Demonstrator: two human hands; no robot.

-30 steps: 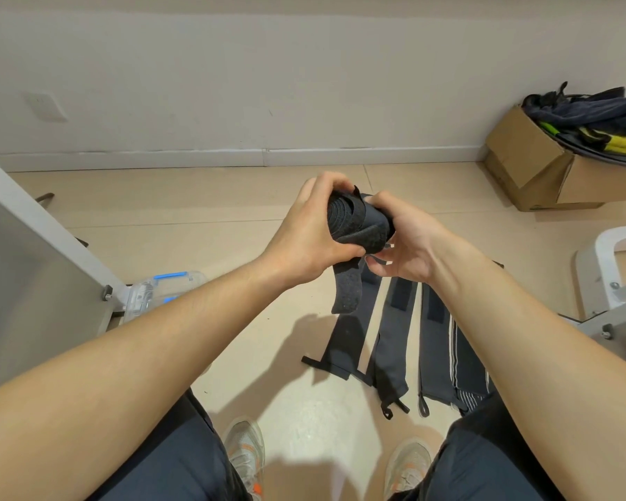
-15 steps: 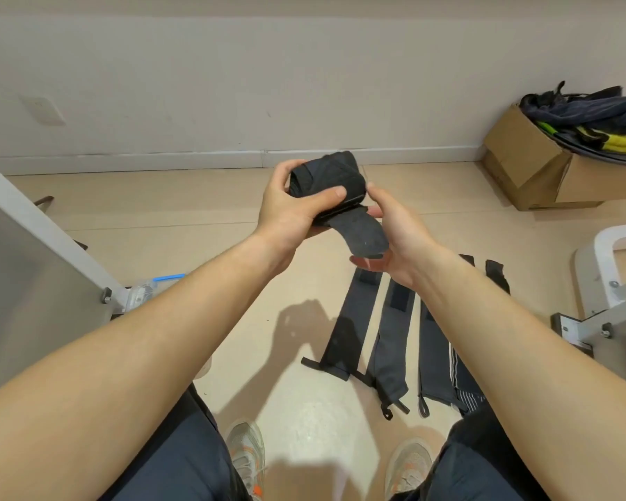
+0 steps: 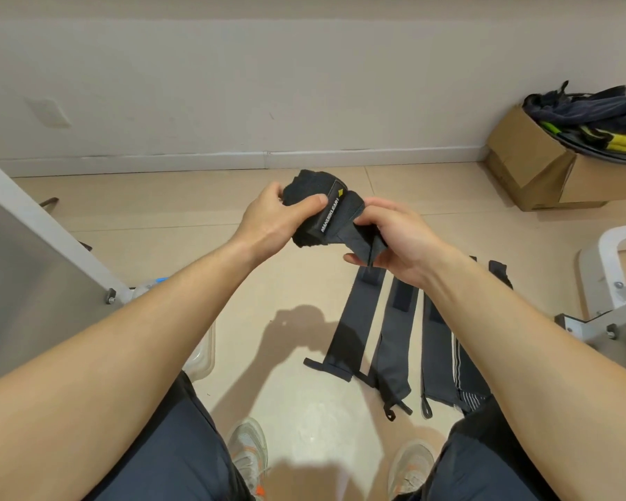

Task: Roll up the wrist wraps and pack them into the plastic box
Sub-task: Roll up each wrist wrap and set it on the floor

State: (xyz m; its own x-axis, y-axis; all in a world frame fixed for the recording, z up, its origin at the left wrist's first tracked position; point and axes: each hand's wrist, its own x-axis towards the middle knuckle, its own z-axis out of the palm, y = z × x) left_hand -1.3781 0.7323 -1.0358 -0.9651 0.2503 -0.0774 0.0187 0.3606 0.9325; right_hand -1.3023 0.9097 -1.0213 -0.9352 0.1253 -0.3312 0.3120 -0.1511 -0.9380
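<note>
A black wrist wrap (image 3: 317,211), rolled into a thick bundle with a labelled tab facing up, is held in the air at mid-frame. My left hand (image 3: 271,222) grips the roll from the left, thumb across its top. My right hand (image 3: 394,240) pinches the loose tail end of the same wrap on the right. Several unrolled dark wraps (image 3: 394,338) lie flat side by side on the floor below my hands. The clear plastic box (image 3: 203,359) sits on the floor at the left, mostly hidden behind my left forearm.
A grey panel on a white frame (image 3: 33,254) stands at the left. A white chair or frame part (image 3: 615,273) is at the right. A cardboard box (image 3: 532,164) holding dark and yellow fabric sits by the wall at the back right. My shoes (image 3: 250,457) rest on the tiled floor.
The roll has been turned so its labelled tab faces up. My right hand moved up from under the tail and now pinches the end against the roll. Both hands dropped slightly.
</note>
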